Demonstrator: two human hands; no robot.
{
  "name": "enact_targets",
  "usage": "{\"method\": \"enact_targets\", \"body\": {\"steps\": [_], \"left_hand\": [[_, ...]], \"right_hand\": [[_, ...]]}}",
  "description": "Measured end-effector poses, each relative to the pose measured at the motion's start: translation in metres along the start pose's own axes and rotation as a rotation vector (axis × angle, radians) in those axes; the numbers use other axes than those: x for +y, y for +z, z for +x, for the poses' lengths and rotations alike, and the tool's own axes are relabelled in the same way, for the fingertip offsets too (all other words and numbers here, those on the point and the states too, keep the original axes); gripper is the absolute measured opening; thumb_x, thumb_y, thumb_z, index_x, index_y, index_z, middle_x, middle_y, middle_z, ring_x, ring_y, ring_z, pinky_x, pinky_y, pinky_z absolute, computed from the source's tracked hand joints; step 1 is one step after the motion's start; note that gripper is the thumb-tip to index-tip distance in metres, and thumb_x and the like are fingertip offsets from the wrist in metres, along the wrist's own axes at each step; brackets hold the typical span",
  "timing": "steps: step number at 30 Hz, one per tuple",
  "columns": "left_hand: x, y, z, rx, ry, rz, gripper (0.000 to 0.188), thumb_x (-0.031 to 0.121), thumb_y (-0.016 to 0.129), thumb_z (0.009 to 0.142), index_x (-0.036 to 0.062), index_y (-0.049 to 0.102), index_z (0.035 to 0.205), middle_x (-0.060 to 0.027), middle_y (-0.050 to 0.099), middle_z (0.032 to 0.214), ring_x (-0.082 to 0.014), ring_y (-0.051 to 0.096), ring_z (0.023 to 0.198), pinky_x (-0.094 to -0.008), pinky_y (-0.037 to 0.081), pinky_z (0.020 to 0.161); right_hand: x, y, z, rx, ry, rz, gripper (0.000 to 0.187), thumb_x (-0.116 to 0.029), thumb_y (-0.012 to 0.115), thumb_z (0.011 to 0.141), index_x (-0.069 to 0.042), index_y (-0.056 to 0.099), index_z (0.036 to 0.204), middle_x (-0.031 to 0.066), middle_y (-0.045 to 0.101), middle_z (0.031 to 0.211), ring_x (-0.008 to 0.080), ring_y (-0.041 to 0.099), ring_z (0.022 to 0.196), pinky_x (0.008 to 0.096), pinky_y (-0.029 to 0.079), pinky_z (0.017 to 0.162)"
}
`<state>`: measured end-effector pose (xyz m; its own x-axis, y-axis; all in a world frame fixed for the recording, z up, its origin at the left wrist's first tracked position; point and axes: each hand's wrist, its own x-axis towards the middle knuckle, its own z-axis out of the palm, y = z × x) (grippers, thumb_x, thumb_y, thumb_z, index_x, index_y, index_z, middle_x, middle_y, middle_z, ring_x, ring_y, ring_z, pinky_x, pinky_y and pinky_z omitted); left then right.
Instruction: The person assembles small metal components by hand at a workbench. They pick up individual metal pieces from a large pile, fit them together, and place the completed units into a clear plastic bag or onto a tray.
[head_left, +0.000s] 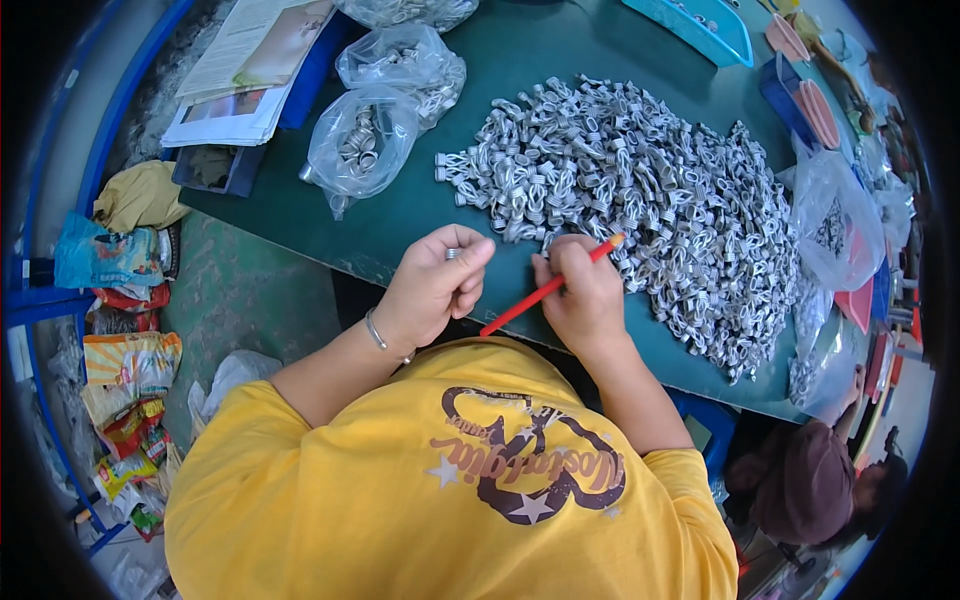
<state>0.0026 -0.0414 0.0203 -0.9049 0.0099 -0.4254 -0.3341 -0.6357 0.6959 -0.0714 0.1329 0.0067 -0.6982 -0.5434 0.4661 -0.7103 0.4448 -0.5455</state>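
Observation:
My left hand (432, 287) is closed, with a small ribbed silver metal piece (453, 253) showing between its curled fingers and thumb. In my right hand (588, 298) is a slim red pencil-like stick (522, 305) with a tan tip, slanting from low left to upper right. The fingers of that hand also close in at the near edge of a large pile of silver metal loop pieces (640, 190). Whether they pinch one of these pieces is hidden. Both hands are above the table's front edge.
The green table (300, 228) bears clear plastic bags (362, 150) of metal parts at left, papers (250, 75) on a blue bin, and a turquoise tray (700, 30) at the back. More bags (835, 215) lie at right. A person in dark clothing (800, 480) is at lower right.

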Motion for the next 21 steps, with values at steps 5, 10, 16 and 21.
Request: {"method": "enact_targets", "body": {"steps": [5, 10, 16, 21], "left_hand": [[-0.006, 0.006, 0.001, -0.004, 0.099, 0.21, 0.027, 0.003, 0.064, 0.081, -0.0005, 0.055, 0.107, -0.0006, 0.056, 0.08, -0.0011, 0.044, 0.054, -0.0147, 0.032, 0.043], [-0.006, 0.012, -0.001, -0.087, 0.206, 0.29, 0.024, 0.0, 0.064, 0.081, -0.0015, 0.057, 0.104, -0.0016, 0.058, 0.083, -0.0008, 0.047, 0.056, -0.0139, 0.034, 0.045], [-0.011, 0.015, -0.001, -0.145, 0.541, 0.533, 0.02, -0.001, 0.065, 0.08, -0.0013, 0.06, 0.099, -0.0027, 0.059, 0.08, -0.0025, 0.05, 0.058, -0.0143, 0.038, 0.048], [-0.002, 0.018, -0.009, -0.082, 0.292, 0.422, 0.02, 0.006, 0.062, 0.084, -0.0015, 0.061, 0.103, -0.0048, 0.062, 0.084, -0.0047, 0.054, 0.063, -0.0164, 0.043, 0.053]], "right_hand": [[-0.009, -0.019, -0.005, 0.044, 0.571, 0.968, 0.026, 0.008, 0.058, 0.081, -0.005, 0.037, 0.073, 0.0138, 0.061, 0.085, 0.0138, 0.059, 0.07, 0.0227, 0.048, 0.055], [-0.009, -0.02, -0.014, 0.016, 0.614, 1.282, 0.026, 0.008, 0.058, 0.082, -0.006, 0.037, 0.076, 0.0156, 0.06, 0.091, 0.0149, 0.062, 0.073, 0.0235, 0.052, 0.062], [-0.007, -0.012, -0.022, 0.081, 0.448, 1.202, 0.028, 0.013, 0.059, 0.078, -0.005, 0.037, 0.078, 0.018, 0.057, 0.099, 0.0207, 0.062, 0.087, 0.0282, 0.054, 0.073], [-0.016, -0.012, -0.023, 0.275, 0.115, 0.806, 0.035, 0.016, 0.064, 0.071, -0.003, 0.036, 0.078, 0.0197, 0.053, 0.102, 0.0269, 0.062, 0.093, 0.0299, 0.056, 0.075]]}}
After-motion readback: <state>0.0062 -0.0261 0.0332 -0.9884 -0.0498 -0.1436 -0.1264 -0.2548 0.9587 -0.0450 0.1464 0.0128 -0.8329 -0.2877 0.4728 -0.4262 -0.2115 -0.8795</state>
